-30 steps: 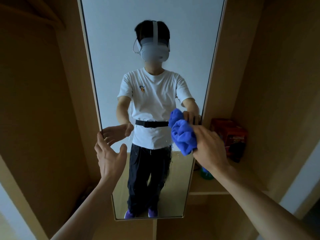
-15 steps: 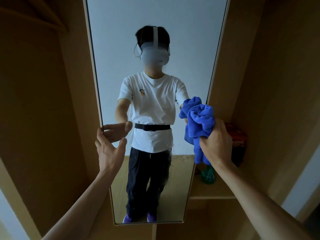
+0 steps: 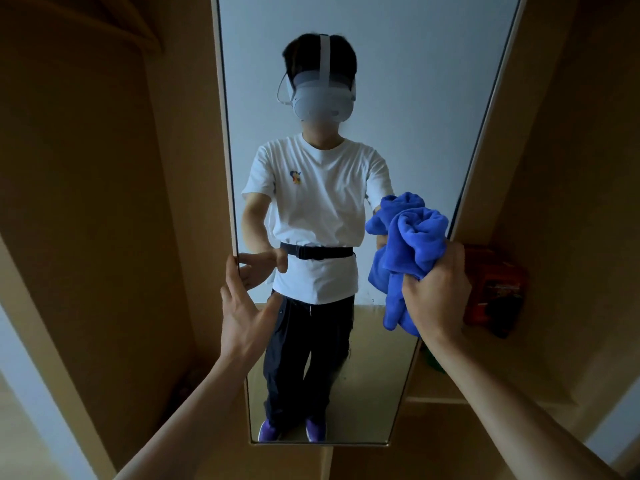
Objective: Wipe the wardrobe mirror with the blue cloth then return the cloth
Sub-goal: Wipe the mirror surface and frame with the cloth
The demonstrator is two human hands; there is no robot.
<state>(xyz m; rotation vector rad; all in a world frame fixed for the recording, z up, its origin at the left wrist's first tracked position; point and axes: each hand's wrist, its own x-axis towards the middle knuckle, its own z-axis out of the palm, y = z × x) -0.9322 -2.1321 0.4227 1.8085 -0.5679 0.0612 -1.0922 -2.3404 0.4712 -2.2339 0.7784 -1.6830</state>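
From the head camera, the right hand (image 3: 438, 292) is clenched round the bunched blue cloth (image 3: 405, 251), holding it up against the right side of the wardrobe mirror (image 3: 398, 81), near its edge. The left hand (image 3: 242, 306) lies flat and relaxed, fingers straight, touching the mirror's left edge. A red box (image 3: 491, 289) sits on a shelf to the right, just behind the cloth hand.
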